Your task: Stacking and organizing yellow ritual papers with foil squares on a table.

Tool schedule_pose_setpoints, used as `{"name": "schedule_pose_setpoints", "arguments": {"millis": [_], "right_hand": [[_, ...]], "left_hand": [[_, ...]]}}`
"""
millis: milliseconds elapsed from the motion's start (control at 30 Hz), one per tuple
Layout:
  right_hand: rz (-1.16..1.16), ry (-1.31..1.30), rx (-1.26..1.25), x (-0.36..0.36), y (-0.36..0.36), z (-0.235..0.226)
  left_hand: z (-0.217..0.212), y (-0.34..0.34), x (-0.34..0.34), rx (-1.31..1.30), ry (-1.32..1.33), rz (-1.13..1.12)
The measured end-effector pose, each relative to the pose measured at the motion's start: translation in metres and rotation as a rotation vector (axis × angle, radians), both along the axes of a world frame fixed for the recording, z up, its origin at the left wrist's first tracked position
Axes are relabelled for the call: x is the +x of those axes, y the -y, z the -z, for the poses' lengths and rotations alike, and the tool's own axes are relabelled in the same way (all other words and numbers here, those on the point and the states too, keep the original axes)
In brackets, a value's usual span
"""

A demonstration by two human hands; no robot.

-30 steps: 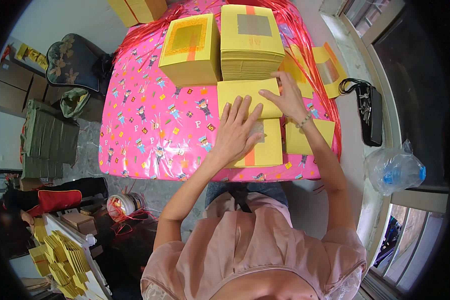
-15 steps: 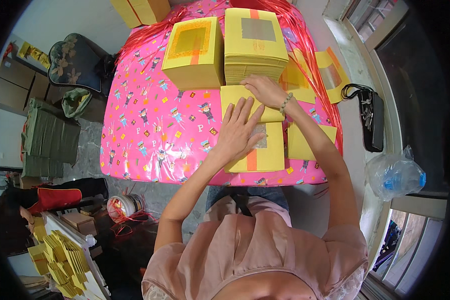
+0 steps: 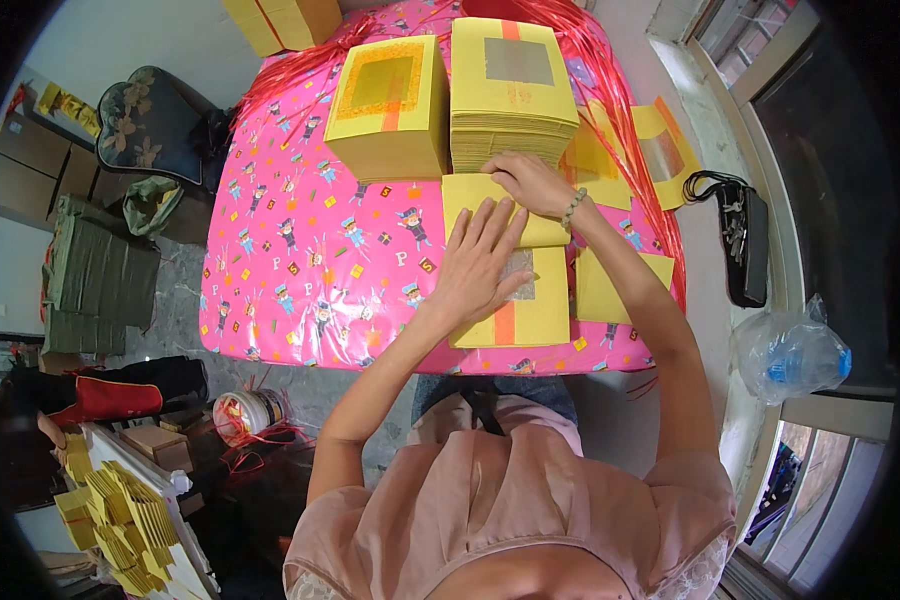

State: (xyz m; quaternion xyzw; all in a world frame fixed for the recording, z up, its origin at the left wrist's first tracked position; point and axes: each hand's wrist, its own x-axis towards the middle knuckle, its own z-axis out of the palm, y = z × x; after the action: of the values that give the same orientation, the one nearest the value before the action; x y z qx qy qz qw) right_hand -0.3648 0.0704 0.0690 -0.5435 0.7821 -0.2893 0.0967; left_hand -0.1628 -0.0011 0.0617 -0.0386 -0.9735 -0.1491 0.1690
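On the pink tablecloth (image 3: 300, 270) two paper stacks (image 3: 510, 95) stand at 12 o'clock. The left hand (image 3: 480, 265) lies flat, fingers spread, on the yellow sheet (image 3: 520, 300). The right hand (image 3: 530, 180), now nearer the stacks, pinches its top edge.

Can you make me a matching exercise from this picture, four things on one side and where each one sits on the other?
Things:
1. left hand
2. right hand
3. black pouch
4. clear plastic bag

Places:
A. on the ledge right of the table
B. at the foot of the tall yellow stack
C. flat on the yellow sheet with the orange stripe
D. by the window, lower right

Pairs: 1-C, 2-B, 3-A, 4-D
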Motion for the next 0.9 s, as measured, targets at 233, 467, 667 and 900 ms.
{"name": "schedule_pose_setpoints", "arguments": {"millis": [233, 467, 667, 900], "right_hand": [[-0.006, 0.067, 0.040, 0.001, 0.001, -0.007], [-0.013, 0.069, 0.032, 0.002, 0.002, -0.010], [-0.041, 0.036, 0.029, -0.002, 0.002, -0.004], [-0.035, 0.049, 0.050, 0.001, 0.001, -0.007]], "left_hand": [[-0.004, -0.004, 0.008, 0.061, 0.014, 0.016], [-0.005, -0.005, 0.012, 0.018, 0.041, 0.053], [-0.003, -0.003, 0.012, 0.038, 0.049, 0.064], [-0.001, -0.001, 0.013, 0.065, 0.057, 0.082]]}}
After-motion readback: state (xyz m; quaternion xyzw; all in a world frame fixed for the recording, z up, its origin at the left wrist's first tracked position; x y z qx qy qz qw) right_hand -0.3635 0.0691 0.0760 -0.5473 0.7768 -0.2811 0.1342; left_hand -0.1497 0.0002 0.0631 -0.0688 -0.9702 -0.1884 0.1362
